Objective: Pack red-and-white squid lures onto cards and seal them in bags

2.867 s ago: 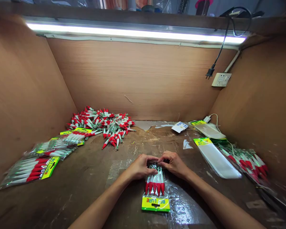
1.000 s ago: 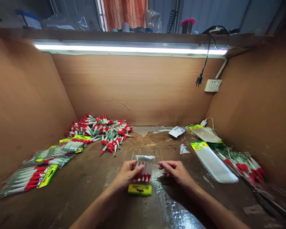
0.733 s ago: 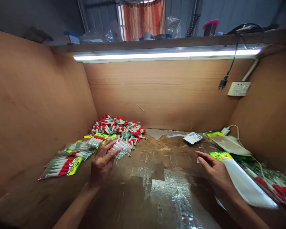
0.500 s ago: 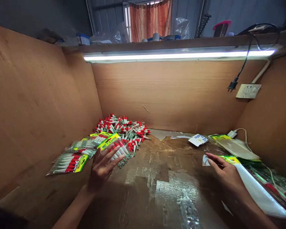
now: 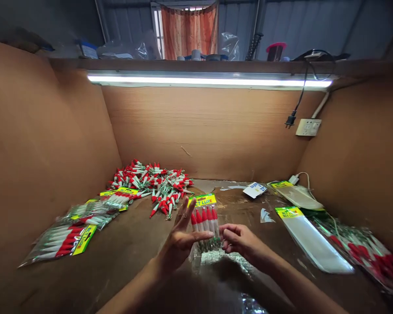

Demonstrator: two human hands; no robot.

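A clear pack of red-and-white fishing lures (image 5: 205,220) with a yellow-green header card is held up over the middle of the bench. My left hand (image 5: 180,240) grips its left side, thumb across the front and some fingers raised. Curled at the lower right edge of the pack are the fingers of my right hand (image 5: 237,239), thumb and forefinger closed on it. Behind lies a pile of loose lures (image 5: 157,183). Filled packs (image 5: 65,240) overlap on the left.
Flat clear bags with header cards (image 5: 314,240) lie at the right, beside more bagged lures (image 5: 363,253). A white card (image 5: 254,190) and a torn scrap (image 5: 266,216) lie behind my right hand. A black plug (image 5: 291,120) hangs near the wall socket (image 5: 308,127).
My left hand has carried the lure pack rightward to the middle and turned it upright. My right hand has left the torn scrap and come left to the pack. The view has turned slightly right.
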